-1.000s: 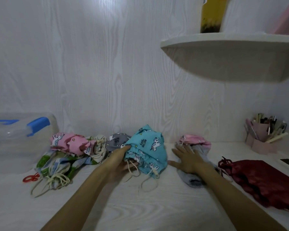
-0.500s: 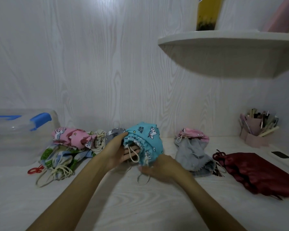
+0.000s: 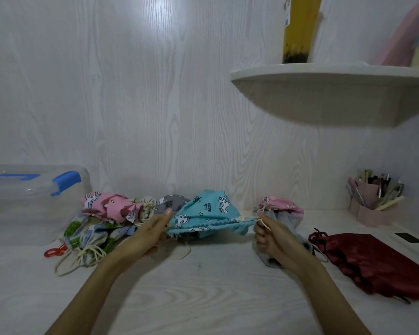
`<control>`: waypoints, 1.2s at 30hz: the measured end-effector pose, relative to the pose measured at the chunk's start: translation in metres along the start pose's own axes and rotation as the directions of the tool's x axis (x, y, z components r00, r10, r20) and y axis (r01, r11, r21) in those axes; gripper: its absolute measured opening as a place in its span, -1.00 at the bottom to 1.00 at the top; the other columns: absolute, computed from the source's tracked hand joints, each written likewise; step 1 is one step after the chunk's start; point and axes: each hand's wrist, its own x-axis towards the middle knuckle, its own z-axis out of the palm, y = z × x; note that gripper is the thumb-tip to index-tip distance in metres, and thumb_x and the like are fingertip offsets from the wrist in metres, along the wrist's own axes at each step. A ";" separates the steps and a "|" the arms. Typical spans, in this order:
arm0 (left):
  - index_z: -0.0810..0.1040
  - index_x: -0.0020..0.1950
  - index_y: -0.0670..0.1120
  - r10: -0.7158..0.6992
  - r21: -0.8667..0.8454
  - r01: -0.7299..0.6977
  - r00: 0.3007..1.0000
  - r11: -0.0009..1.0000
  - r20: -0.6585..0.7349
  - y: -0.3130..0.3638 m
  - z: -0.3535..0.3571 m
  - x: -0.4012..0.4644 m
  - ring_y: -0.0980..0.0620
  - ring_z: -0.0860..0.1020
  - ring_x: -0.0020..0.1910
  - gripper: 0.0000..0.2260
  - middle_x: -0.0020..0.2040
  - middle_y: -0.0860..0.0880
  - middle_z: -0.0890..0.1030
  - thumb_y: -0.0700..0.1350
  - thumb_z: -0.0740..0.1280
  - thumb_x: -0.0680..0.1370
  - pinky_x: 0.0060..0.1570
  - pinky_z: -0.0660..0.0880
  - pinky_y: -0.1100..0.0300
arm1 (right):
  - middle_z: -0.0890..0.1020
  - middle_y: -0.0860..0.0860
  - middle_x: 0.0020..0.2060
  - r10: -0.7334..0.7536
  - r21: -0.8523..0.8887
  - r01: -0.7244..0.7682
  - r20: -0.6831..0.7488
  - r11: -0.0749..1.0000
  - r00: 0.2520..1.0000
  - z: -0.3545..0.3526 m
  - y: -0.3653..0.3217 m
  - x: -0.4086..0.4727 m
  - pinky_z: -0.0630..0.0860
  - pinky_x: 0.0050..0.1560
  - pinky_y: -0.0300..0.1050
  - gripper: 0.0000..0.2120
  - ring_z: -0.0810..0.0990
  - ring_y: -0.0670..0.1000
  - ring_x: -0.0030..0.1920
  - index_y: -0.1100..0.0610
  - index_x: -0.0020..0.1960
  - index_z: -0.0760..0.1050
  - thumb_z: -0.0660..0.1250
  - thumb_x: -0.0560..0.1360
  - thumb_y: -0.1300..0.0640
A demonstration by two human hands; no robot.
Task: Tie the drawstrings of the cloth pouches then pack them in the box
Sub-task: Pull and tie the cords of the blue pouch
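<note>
Spread apart now, both hands stretch the teal pouch (image 3: 207, 215) wide.
Right hand (image 3: 271, 234) pinches its drawstring (image 3: 248, 217), left hand (image 3: 150, 232) grips the hem; cinching underway, knotting probably next.

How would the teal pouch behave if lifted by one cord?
Likely floppy: the teal pouch sags between the hands. Probably light, since the right hand pulls it taut by a thin cord. Its mouth would likely cinch shut.

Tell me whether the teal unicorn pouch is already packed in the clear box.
No: the teal pouch is outside the clear box, held between the left hand and right hand.
</note>
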 end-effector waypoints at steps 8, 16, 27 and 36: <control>0.49 0.23 -0.17 0.061 -0.265 -0.201 0.887 0.943 -0.457 -0.010 -0.016 0.005 -0.25 0.57 -0.18 -0.78 -0.15 -0.28 0.59 -0.19 0.20 0.62 -0.17 0.57 -0.04 | 0.30 -0.08 -0.68 -0.144 0.024 0.176 -0.467 0.984 0.873 -0.041 -0.001 0.011 0.12 -0.67 -0.37 -0.63 0.22 -0.14 -0.69 0.12 -0.37 0.24 0.11 0.62 0.19; 0.52 0.22 -0.10 0.426 0.768 0.066 0.800 0.637 -0.422 -0.031 -0.009 -0.005 -0.08 0.47 0.13 -0.76 0.17 -0.09 0.56 -0.13 0.22 0.58 0.04 0.43 0.02 | 0.48 0.02 -0.31 -0.442 -0.865 -0.087 -0.335 0.494 0.832 -0.029 0.014 0.005 0.28 -0.30 -0.13 -0.74 0.47 0.06 -0.23 0.13 -0.21 0.39 0.14 0.57 0.01; 0.49 0.14 0.04 0.087 0.582 -0.088 0.996 0.809 0.029 -0.035 0.005 -0.005 0.09 0.54 0.06 -0.80 0.08 0.14 0.57 0.05 0.32 0.54 0.11 0.49 0.04 | 0.62 -0.08 -0.16 -0.318 -0.983 0.158 0.122 0.091 0.940 0.039 0.042 -0.015 0.41 -0.26 -0.17 -0.68 0.56 -0.09 -0.19 0.04 -0.13 0.63 0.40 0.38 -0.22; 0.39 -0.30 -0.06 0.009 -0.256 -0.030 0.996 0.966 -0.086 -0.002 0.012 -0.007 0.17 0.21 -0.55 -0.67 -0.48 0.10 0.26 -0.02 0.12 0.64 -0.52 0.16 0.35 | 0.31 -0.07 -0.58 -0.120 -0.374 0.141 0.079 0.916 0.990 0.033 0.014 -0.018 0.15 -0.59 -0.35 -0.72 0.21 -0.14 -0.58 0.16 -0.30 0.48 0.26 0.55 0.06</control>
